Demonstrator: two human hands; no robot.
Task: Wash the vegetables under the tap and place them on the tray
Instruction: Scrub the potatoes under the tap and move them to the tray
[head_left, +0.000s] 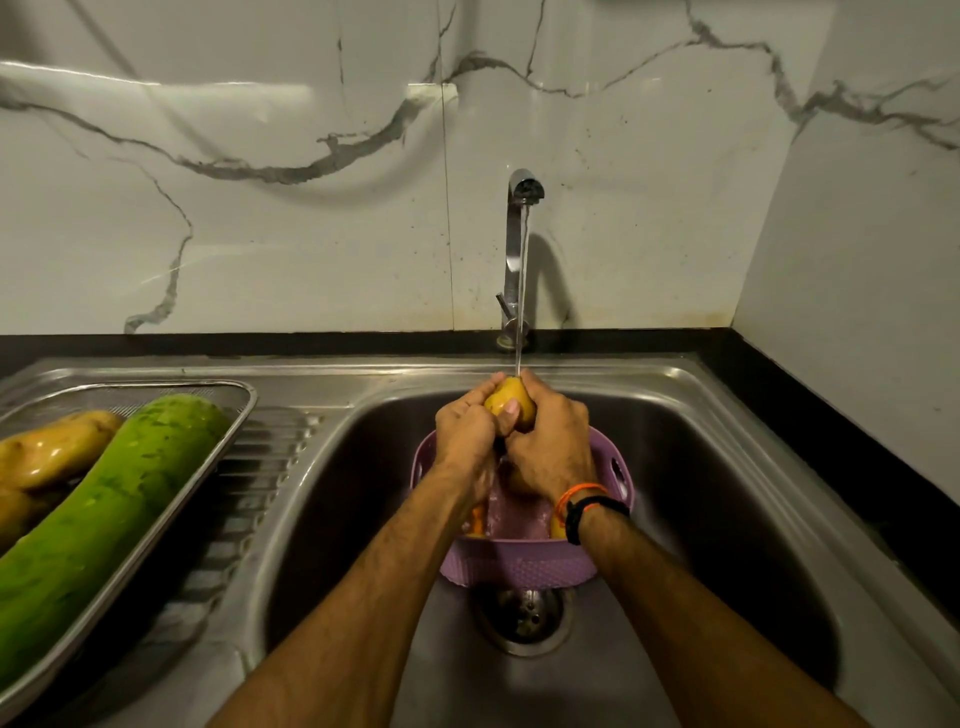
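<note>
While the tap runs, going left to right: steel tray (236, 415) sits at left of frame on the ribbed drainboard, shallow, mesh-looking rim. It holds a long green gourd (104, 514), smooth, waxy, wet sheen, and yellow-brown potatoes (49, 452) at far left, touching the gourd. Gourd looks heavy and stiff; I'd take it two-handed near the middle.

Centre frame: left hand (465, 431) and right hand (550, 447) are together, both wrapped round one yellow potato (511, 400), held under the thin stream from the chrome tap (522, 208), above the steel sink (727, 467). Potato: firm, rounded, not fragile, but wet skin likely slippery, so a full-palm grip beats fingertips.

Below the hands: lilac plastic basket (519, 569), perforated wall, sitting in the basin over the drain (522, 618). More yellow and orange pieces inside, mostly hidden by the wrists.

Right wrist: black and orange bands (589, 501). Behind: glossy marble-pattern wall.
</note>
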